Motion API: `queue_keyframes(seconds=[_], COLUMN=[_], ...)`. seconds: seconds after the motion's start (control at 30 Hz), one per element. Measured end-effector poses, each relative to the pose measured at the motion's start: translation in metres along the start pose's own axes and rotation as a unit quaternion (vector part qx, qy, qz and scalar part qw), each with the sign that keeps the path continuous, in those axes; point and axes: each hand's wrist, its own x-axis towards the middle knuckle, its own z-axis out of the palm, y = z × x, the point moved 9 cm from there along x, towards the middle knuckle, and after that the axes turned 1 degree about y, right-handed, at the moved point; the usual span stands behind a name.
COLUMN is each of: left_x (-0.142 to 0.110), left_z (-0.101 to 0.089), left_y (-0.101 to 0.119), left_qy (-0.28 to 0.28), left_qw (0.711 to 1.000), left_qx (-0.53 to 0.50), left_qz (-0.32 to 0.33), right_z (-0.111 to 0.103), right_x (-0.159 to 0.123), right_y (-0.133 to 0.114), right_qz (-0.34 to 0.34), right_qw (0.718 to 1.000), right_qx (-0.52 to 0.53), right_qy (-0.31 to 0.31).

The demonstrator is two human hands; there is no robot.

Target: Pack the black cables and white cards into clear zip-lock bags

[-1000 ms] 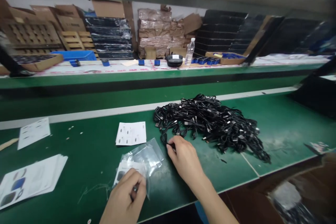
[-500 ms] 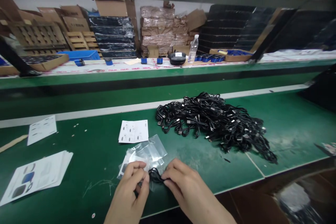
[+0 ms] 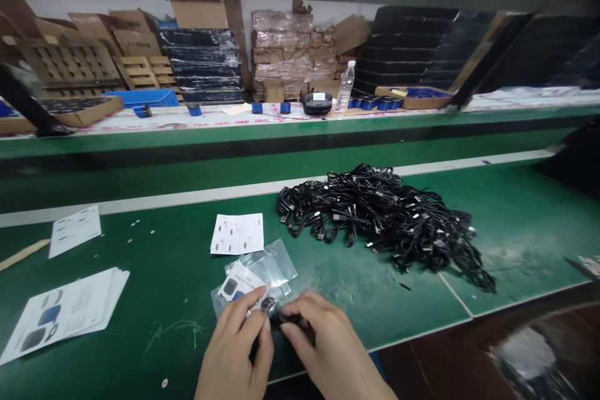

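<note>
My right hand [image 3: 321, 337] is closed on a small coiled black USB cable [image 3: 269, 305], held at the mouth of a clear plastic bag [image 3: 277, 262]. The fingers of my left hand [image 3: 241, 340] pinch the bag's near edge, beside the cable. Inside the bag lies a printed leaflet [image 3: 238, 280] with pictures of a dark and a blue item. My fingers hide part of the cable and the bag's opening. Just behind the bag, a folded white instruction sheet [image 3: 237, 234] rests on the green bench. To the right spreads a big heap of black cables [image 3: 375, 212].
A stack of printed leaflets [image 3: 65, 312] and a single sheet [image 3: 75, 230] lie at the left. Along the raised shelf [image 3: 225, 124] stand a water bottle [image 3: 345, 86], a black case [image 3: 315, 104] and several blue items. The bench's near edge runs close to my hands.
My right hand has brought a cable from the heap leftward and down to the bag. The cable now sits at the bag's mouth, between both hands.
</note>
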Motion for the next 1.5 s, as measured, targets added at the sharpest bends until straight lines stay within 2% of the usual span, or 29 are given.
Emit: queue_keyframes(seconds=[0.03,0.13,0.17,0.2,0.23,0.3,0.37,0.4,0.43,0.47,0.53,0.6,0.63,0.67,0.7,0.77,0.8,0.83,0.9,0.97,1.0,1.07,1.13,1.2,1.23,1.27,1.37,1.5], left_x=[0.000,-0.001,-0.001,-0.001,-0.001,-0.001,-0.002,-0.003,-0.004,-0.005,-0.008,-0.009,-0.010,-0.010,-0.010,-0.011,-0.012,-0.012,-0.013,-0.014,-0.014,-0.014,-0.014,-0.015,-0.016,-0.017,-0.020,-0.023], left_z=[0.000,-0.004,-0.006,-0.008,-0.008,-0.008,-0.008,-0.009,-0.010,-0.011,-0.011,-0.007,-0.005,-0.003,-0.003,-0.002,-0.003,-0.004,-0.007,-0.012,-0.015,-0.019,-0.023,-0.025,-0.024,-0.023,-0.019,-0.021], left_y=[0.000,0.000,0.000,0.001,0.001,0.003,0.005,0.005,0.004,0.003,0.001,0.002,0.002,0.003,0.004,0.006,0.007,0.008,0.008,0.011,0.013,0.019,0.025,0.029,0.030,0.030,0.029,0.036], left_qy=[0.002,0.019,0.026,0.031,0.033,0.032,0.038,0.048,0.063,0.077,0.097,0.096,0.095,0.095,0.097,0.102,0.104,0.107,0.118,0.135,0.145,0.164,0.183,0.195,0.196,0.194,0.181,0.191], left_qw=[1.000,1.000,1.000,1.000,0.999,0.999,0.999,0.998,0.997,0.995,0.990,0.989,0.988,0.988,0.988,0.989,0.989,0.989,0.988,0.986,0.985,0.983,0.981,0.979,0.979,0.980,0.982,0.978], left_qx=[-0.002,0.000,0.002,0.004,0.004,-0.001,-0.015,-0.024,-0.036,-0.050,-0.080,-0.101,-0.106,-0.107,-0.105,-0.100,-0.098,-0.097,-0.095,-0.091,-0.089,-0.083,-0.070,-0.056,-0.050,-0.047,-0.046,-0.060], left_qz=[0.000,0.004,0.005,0.006,0.004,0.001,-0.008,-0.018,-0.029,-0.040,-0.056,-0.056,-0.055,-0.053,-0.050,-0.039,-0.035,-0.032,-0.037,-0.038,-0.033,-0.019,-0.003,0.011,0.018,0.022,0.029,0.056], right_z=[0.000,0.006,0.006,0.004,0.000,-0.003,0.007,0.013,0.015,0.013,0.001,-0.011,-0.013,-0.013,-0.013,-0.011,-0.006,0.002,0.017,0.023,0.020,0.007,-0.005,-0.007,-0.006,-0.007,-0.011,0.007], right_x=[0.000,-0.005,-0.006,-0.006,-0.004,-0.001,-0.001,-0.002,-0.001,-0.001,0.001,-0.001,-0.003,-0.005,-0.006,-0.007,-0.007,-0.008,-0.011,-0.014,-0.016,-0.017,-0.019,-0.021,-0.021,-0.019,-0.013,0.002], right_y=[-0.002,-0.020,-0.023,-0.021,-0.013,0.014,0.038,0.043,0.043,0.041,0.026,0.002,-0.007,-0.011,-0.007,0.014,0.025,0.033,0.036,0.031,0.029,0.023,0.007,-0.010,-0.014,-0.013,0.002,0.007], right_qz=[-0.021,-0.154,-0.181,-0.180,-0.148,-0.018,0.106,0.140,0.151,0.140,0.055,-0.079,-0.129,-0.148,-0.133,-0.030,0.026,0.072,0.115,0.117,0.109,0.063,-0.023,-0.101,-0.114,-0.105,-0.012,0.034], right_qw=[1.000,0.988,0.983,0.982,0.984,0.975,0.937,0.915,0.900,0.895,0.927,0.965,0.972,0.974,0.975,0.972,0.965,0.956,0.929,0.912,0.918,0.952,0.977,0.979,0.979,0.979,0.974,0.975], right_qx=[0.015,0.014,0.016,0.030,0.063,0.176,0.308,0.362,0.400,0.415,0.362,0.231,0.168,0.125,0.110,0.150,0.195,0.247,0.346,0.392,0.381,0.293,0.172,0.098,0.087,0.086,0.133,0.205], right_qy=[0.002,-0.004,0.011,0.042,0.080,0.137,0.128,0.107,0.089,0.080,0.078,0.091,0.103,0.121,0.142,0.178,0.170,0.143,0.058,0.000,0.003,0.060,0.121,0.145,0.147,0.154,0.182,0.078])
